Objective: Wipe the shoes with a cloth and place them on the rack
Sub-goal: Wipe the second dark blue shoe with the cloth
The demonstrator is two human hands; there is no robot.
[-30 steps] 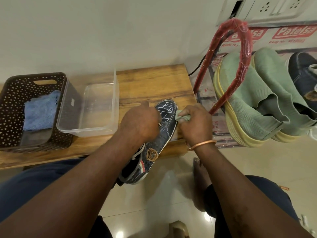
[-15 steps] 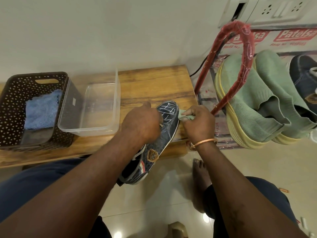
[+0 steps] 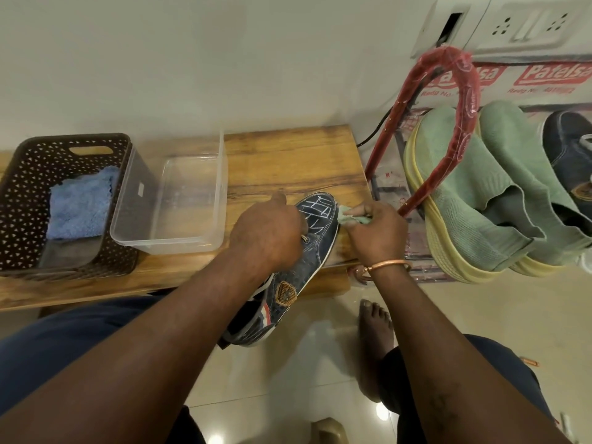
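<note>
Wood-grain bench [image 3: 288,161] | left hand [image 3: 266,233] grips dark denim shoe [image 3: 315,213] | right hand [image 3: 376,233] pinches crumpled green cloth [image 3: 349,218] at toe

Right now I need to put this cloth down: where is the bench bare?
Bare wood lies on the bench behind the shoe, between the tub and the bench's right end. A thin strip runs along the front edge before the basket and tub. The rack is crowded with green shoes.
</note>
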